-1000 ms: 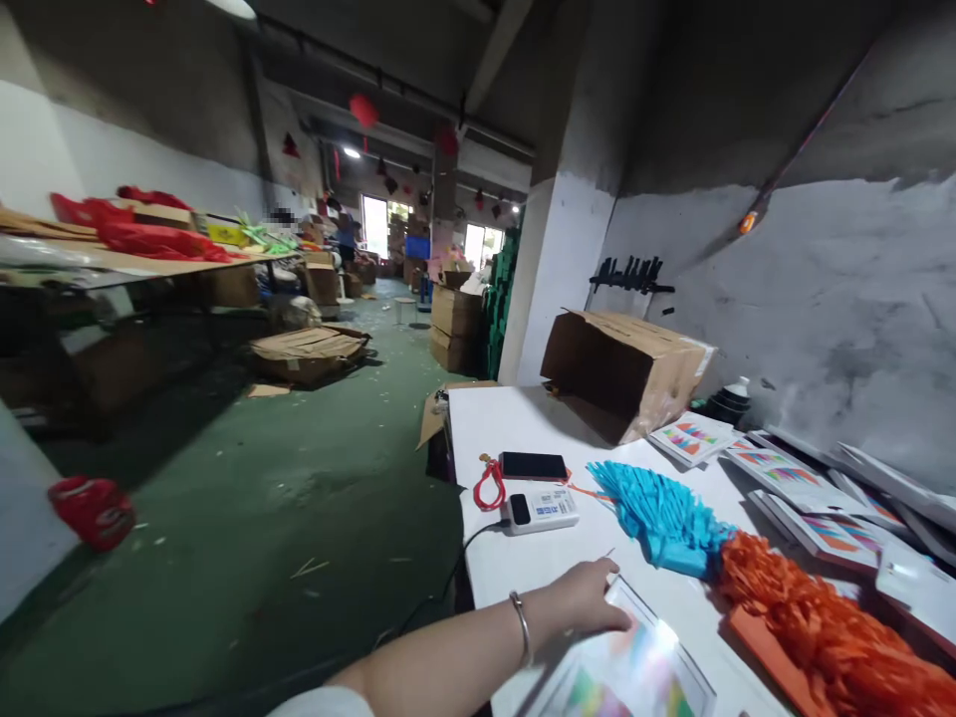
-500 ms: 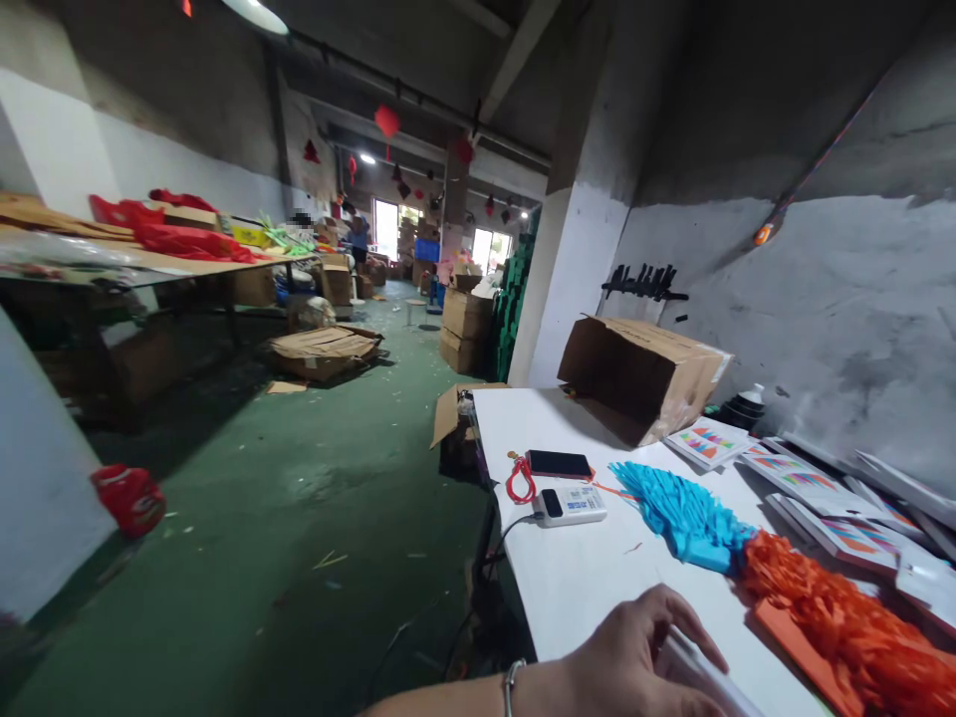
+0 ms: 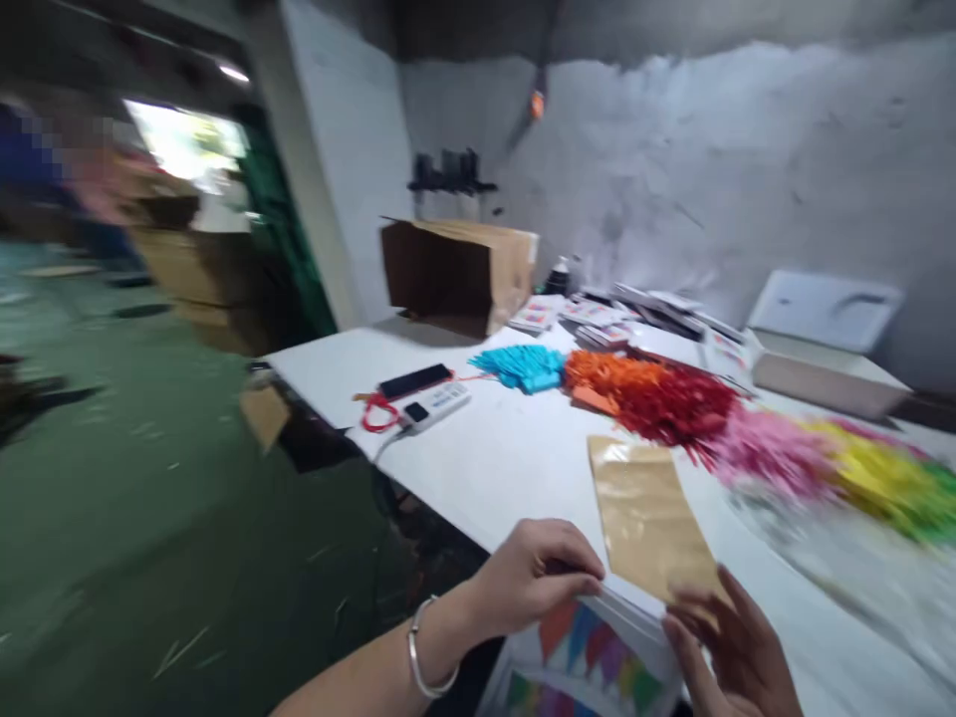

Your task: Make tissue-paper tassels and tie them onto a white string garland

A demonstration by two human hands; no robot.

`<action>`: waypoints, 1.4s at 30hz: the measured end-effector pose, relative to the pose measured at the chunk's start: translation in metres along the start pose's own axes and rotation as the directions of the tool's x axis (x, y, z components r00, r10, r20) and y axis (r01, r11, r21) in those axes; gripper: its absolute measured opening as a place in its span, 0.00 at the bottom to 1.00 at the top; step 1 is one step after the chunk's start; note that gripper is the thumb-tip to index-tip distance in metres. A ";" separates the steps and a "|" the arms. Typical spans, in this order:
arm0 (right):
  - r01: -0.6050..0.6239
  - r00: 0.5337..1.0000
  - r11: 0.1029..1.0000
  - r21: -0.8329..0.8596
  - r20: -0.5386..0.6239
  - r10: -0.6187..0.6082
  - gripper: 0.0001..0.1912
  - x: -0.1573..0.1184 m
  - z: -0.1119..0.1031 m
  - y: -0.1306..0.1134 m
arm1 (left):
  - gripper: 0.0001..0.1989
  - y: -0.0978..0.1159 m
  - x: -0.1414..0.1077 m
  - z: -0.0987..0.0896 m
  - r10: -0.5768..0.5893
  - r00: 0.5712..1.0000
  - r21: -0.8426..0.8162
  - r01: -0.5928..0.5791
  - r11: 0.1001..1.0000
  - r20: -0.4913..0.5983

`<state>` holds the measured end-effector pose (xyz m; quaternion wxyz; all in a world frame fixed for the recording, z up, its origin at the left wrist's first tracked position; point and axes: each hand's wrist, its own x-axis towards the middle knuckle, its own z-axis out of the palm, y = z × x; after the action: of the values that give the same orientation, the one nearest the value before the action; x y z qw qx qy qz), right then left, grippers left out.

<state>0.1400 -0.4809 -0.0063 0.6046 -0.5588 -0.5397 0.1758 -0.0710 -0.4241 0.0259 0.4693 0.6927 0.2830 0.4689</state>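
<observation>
My left hand [image 3: 534, 578], with a silver bracelet at the wrist, pinches the top left edge of a white printed packet [image 3: 597, 652] showing colourful pennants. At the packet's top right corner is my right hand [image 3: 728, 637], thumb against the edge and fingers slightly blurred. The packet tilts over the near table edge. Just beyond it a brown paper sheet or bag [image 3: 649, 508] lies on the white table [image 3: 515, 478]. Behind that runs a row of tassel bundles: blue [image 3: 523, 366], orange [image 3: 608, 376], dark red [image 3: 683, 403], pink [image 3: 777, 448] and yellow [image 3: 862, 473].
A phone [image 3: 414, 380], a white power bank [image 3: 440, 406] and a red cord [image 3: 379, 413] lie at the table's left. An open carton [image 3: 515, 274] stands behind. Printed packets [image 3: 597, 317] and an open white box [image 3: 822, 368] are along the wall. Clear plastic [image 3: 843, 568] lies right.
The view has swung right toward the table and wall. My right hand, the brown paper and more tassel bundles have come into view. The packet's printed side now shows.
</observation>
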 end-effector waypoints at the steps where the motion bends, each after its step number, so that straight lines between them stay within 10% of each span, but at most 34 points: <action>1: 0.035 0.996 0.999 -0.019 -0.079 -0.037 0.26 -0.001 -0.010 -0.002 | 0.10 0.002 0.002 0.002 -0.001 1.000 0.000 0.001 1.000 0.014; 4: 0.256 0.953 0.963 -0.081 -0.147 -0.265 0.08 0.005 -0.035 -0.019 | 0.05 0.005 0.007 0.007 0.020 0.996 0.010 -0.021 1.000 0.082; 6: 0.359 0.932 0.933 -0.009 0.064 -0.358 0.08 0.011 -0.049 -0.036 | 0.05 0.007 0.010 0.012 0.057 0.990 0.023 -0.061 0.998 0.129; 9: 0.298 0.874 0.950 0.095 0.373 -0.312 0.08 0.014 -0.063 -0.056 | 0.05 0.011 0.014 0.020 0.111 0.979 0.038 -0.119 0.992 0.170; 13: 0.181 0.861 0.983 -0.013 0.485 -0.152 0.05 0.018 -0.065 -0.063 | 0.04 0.017 0.019 0.027 0.129 0.972 0.065 -0.144 0.987 0.195; 37: 0.386 0.921 0.840 -0.380 0.200 -0.333 0.12 0.006 -0.030 -0.042 | 0.05 0.014 0.021 0.028 0.048 0.975 0.098 -0.071 0.993 0.217; 42: 0.551 0.826 0.698 -0.458 0.183 -0.533 0.20 -0.001 -0.037 -0.027 | 0.06 0.013 0.023 0.031 -0.010 0.981 0.083 -0.006 0.997 0.192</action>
<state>0.1601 -0.5081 0.0245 0.4568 -0.5067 -0.7171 -0.1430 -0.0344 -0.4222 0.0424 0.4656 0.7535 0.2561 0.3872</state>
